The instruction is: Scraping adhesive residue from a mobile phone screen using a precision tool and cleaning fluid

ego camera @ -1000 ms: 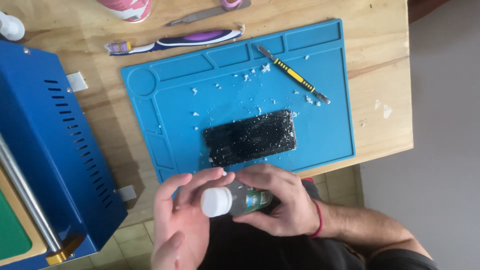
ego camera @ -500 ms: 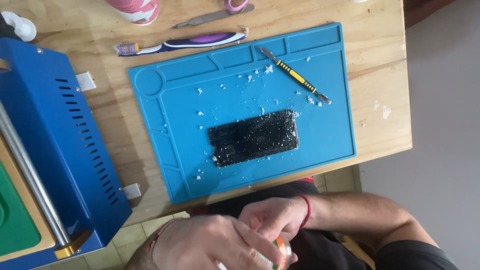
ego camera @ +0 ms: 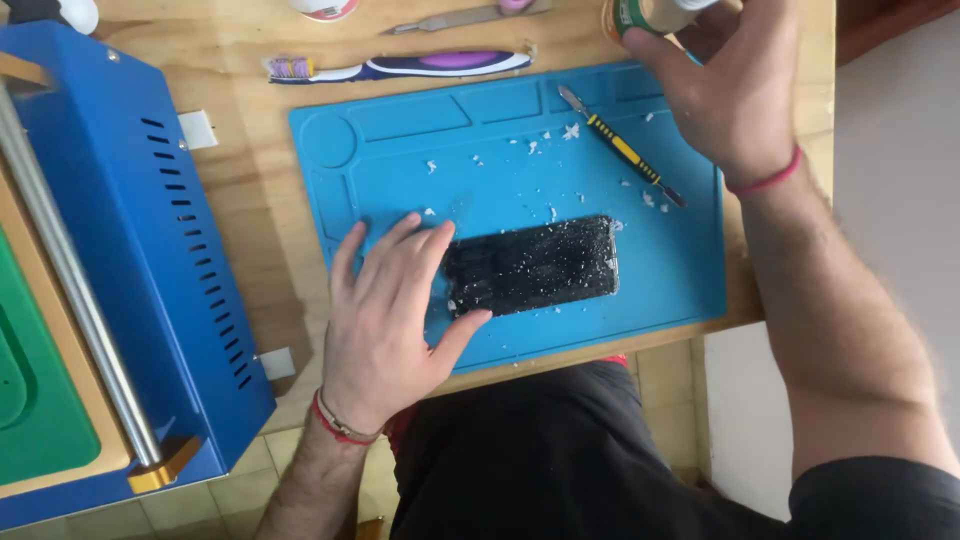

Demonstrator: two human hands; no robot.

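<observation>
Nearest us, our left hand (ego camera: 385, 315) lies flat and spread on the blue mat (ego camera: 400, 150), thumb and fingertips bracing the left end of the dark phone panel (ego camera: 535, 265), whose long axis runs left to right. Farther off, our right hand (ego camera: 725, 95) grips a small bottle (ego camera: 640, 15) above the counter (ego camera: 245, 200), up and right of the panel.

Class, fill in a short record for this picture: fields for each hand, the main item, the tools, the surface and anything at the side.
left hand: flat on the mat, fingers on the left end of the phone
right hand: holds a small bottle at the far edge of the table
phone: dark, lying flat, speckled with white bits
tools: yellow-handled pry tool; toothbrush
surface: blue work mat on a wooden table
side: blue machine at left
</observation>
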